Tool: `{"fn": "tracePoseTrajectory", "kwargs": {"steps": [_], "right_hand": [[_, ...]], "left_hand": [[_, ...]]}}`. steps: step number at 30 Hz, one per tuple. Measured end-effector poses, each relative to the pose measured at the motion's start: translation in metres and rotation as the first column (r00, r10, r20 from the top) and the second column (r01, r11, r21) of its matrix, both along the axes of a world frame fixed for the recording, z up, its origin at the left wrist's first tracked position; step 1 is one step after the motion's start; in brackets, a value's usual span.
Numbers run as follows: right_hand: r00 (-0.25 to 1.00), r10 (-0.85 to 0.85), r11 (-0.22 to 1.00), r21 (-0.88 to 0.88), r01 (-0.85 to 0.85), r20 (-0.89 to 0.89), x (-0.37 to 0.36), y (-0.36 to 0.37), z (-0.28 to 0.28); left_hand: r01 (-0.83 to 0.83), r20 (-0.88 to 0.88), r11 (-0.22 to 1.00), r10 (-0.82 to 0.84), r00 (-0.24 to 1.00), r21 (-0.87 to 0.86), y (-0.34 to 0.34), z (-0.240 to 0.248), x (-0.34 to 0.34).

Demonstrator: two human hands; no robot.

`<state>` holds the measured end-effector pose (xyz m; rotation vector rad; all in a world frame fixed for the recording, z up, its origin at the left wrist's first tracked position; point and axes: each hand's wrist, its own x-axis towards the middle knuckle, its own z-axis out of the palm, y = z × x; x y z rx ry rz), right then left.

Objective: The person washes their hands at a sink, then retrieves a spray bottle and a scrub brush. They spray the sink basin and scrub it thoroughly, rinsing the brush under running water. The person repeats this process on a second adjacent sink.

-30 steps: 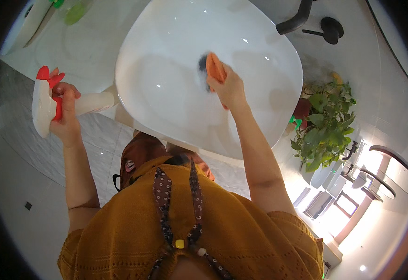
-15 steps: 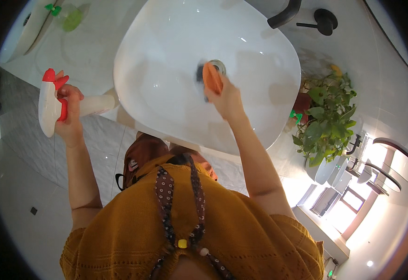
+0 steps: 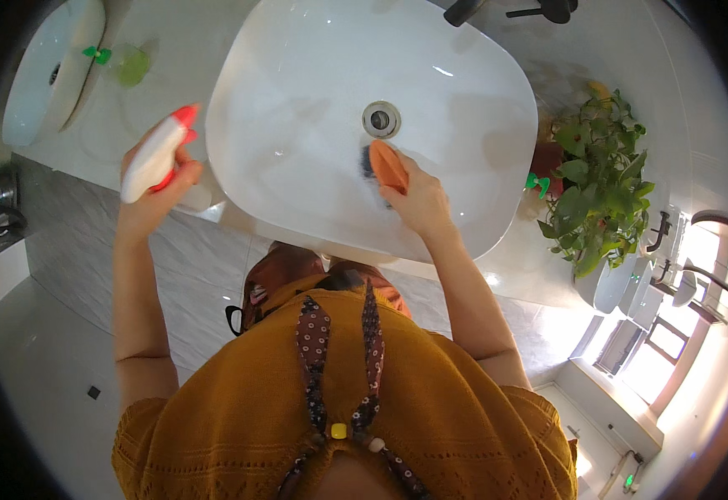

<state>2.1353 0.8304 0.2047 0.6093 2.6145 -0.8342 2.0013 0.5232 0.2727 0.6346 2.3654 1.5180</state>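
Gripping an orange-backed brush [image 3: 390,167] near the middle of the frame, inside a white basin [image 3: 314,75], just below a round metal drain [image 3: 381,120]. Pinching it in the right hand [image 3: 422,200], with the thumb toward the lower end and the fingers bent along the right side. Pointing its dark bristles [image 3: 367,162] to the left, blurred; cannot tell how firmly against the porcelain. Wrapping the left hand [image 3: 160,208], at the left of the basin, around the neck of a white spray bottle [image 3: 151,167] with a red nozzle and trigger. Aiming that nozzle toward the upper right; cannot tell of any squeeze on the trigger. Holding both hands well apart.

Seeing a black faucet [image 3: 464,10] at the top edge, cut off, with a black lever [image 3: 557,8] to its right. Noting a leafy plant [image 3: 589,192] at the right, and a green pump head [image 3: 537,183] between leaves and basin. Finding a second basin [image 3: 43,100] in the upper left, near a green-topped bottle [image 3: 132,68] on the pale countertop [image 3: 172,42]. Making out grey floor tiles [image 3: 89,242] at the left. Wearing a mustard knit top [image 3: 430,392] across the lower middle.
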Motion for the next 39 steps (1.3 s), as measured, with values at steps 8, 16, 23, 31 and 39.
{"fn": "tracePoseTrajectory", "kwargs": {"steps": [8, 16, 23, 31, 39], "right_hand": [[0.999, -0.019, 0.99, 0.142, 0.012, 0.044, 0.01, 0.011, 0.009], [0.993, -0.092, 0.987, 0.139, 0.082, 0.072, 0.018, 0.016, 0.008], [0.982, -0.186, 0.977, 0.115, 0.18, 0.039, 0.035, 0.025, 0.015], [0.987, -0.161, 0.981, 0.112, 0.16, 0.001, 0.036, 0.028, 0.012], [0.986, -0.166, 0.978, 0.125, 0.165, -0.006, 0.034, 0.027, 0.01]], "left_hand": [[0.358, 0.098, 0.892, -0.344, 0.934, -0.275, 0.09, 0.027, -0.023], [0.534, 0.314, 0.645, -0.434, 0.845, -0.546, 0.153, 0.018, -0.029], [0.569, 0.383, 0.49, -0.432, 0.817, -0.66, 0.172, -0.006, -0.03], [0.56, 0.411, 0.617, -0.383, 0.827, -0.553, 0.183, -0.01, -0.038], [0.62, 0.455, 0.582, -0.423, 0.784, -0.526, 0.189, -0.015, -0.037]]}}
